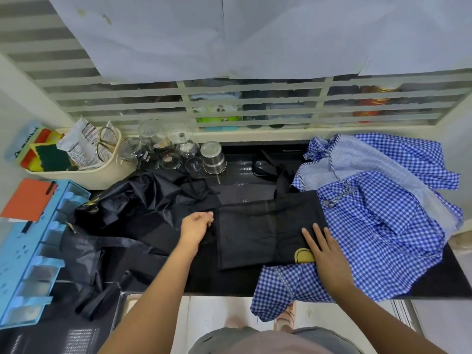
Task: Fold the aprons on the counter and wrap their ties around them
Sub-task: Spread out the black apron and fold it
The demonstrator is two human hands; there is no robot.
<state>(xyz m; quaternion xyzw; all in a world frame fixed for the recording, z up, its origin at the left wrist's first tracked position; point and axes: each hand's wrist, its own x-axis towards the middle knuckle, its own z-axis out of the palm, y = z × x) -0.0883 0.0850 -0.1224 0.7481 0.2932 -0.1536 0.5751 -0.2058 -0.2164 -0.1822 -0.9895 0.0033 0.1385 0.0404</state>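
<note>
A black apron [258,231], folded into a rectangle with a yellow emblem at its lower right, lies in the middle of the black counter [219,284]. My right hand [324,249] lies flat on its right part, fingers spread. My left hand [196,226] is at its left edge with fingers closed on a black tie [199,200] that runs up and left. Its other straps [270,172] trail behind it. A crumpled shiny black apron [120,218] lies to the left. A blue-and-white checked apron [378,213] is heaped on the right, partly under the folded one.
Glass tumblers [163,146] and a steel cup [213,157] stand at the back. A cream tub [84,159] with sponges and packets sits at the back left. A light blue rack [33,251] with an orange notebook [28,200] is at the left. The checked apron hangs over the front edge.
</note>
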